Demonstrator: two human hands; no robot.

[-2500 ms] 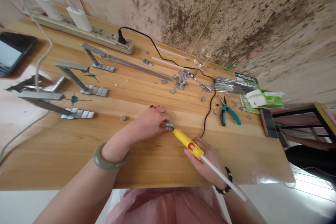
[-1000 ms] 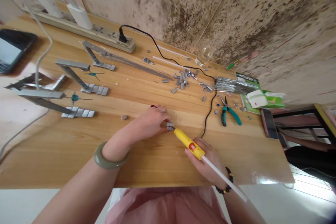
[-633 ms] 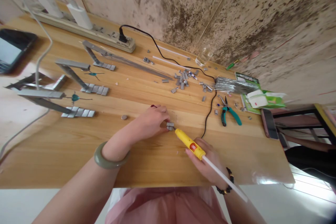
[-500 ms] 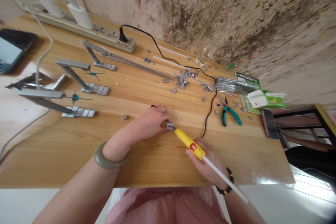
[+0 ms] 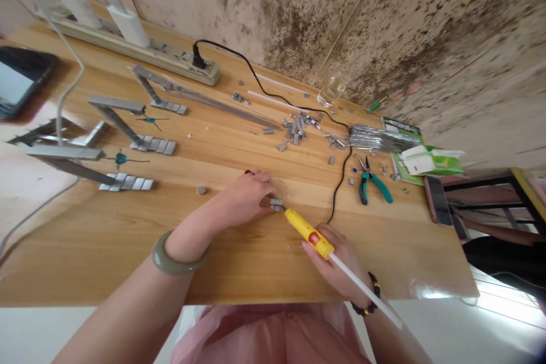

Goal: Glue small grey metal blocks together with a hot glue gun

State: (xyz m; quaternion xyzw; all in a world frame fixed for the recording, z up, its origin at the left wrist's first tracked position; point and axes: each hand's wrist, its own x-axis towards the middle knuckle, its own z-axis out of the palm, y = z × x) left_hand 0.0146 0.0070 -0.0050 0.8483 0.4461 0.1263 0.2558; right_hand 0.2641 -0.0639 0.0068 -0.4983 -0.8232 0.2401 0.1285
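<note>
My left hand (image 5: 246, 198) rests on the wooden table, its fingertips pinching a small grey block piece (image 5: 276, 205). Fingers of my right hand (image 5: 335, 259) are wrapped round a yellow glue gun (image 5: 307, 233), from whose rear a long white glue stick (image 5: 364, 289) sticks out. The gun's nozzle points left and is at the right edge of the grey piece; whether they touch is too small to tell. A round grey disc (image 5: 201, 190) lies left of my left hand.
Angular grey assemblies (image 5: 128, 182) stand at the left, near a power strip (image 5: 149, 54). Small grey pieces (image 5: 297, 128) lie scattered behind my hands. Teal pliers (image 5: 375, 185), a bundle of silvery wires (image 5: 379, 139), a phone (image 5: 438, 200) and a black cable (image 5: 341, 179) are at the right.
</note>
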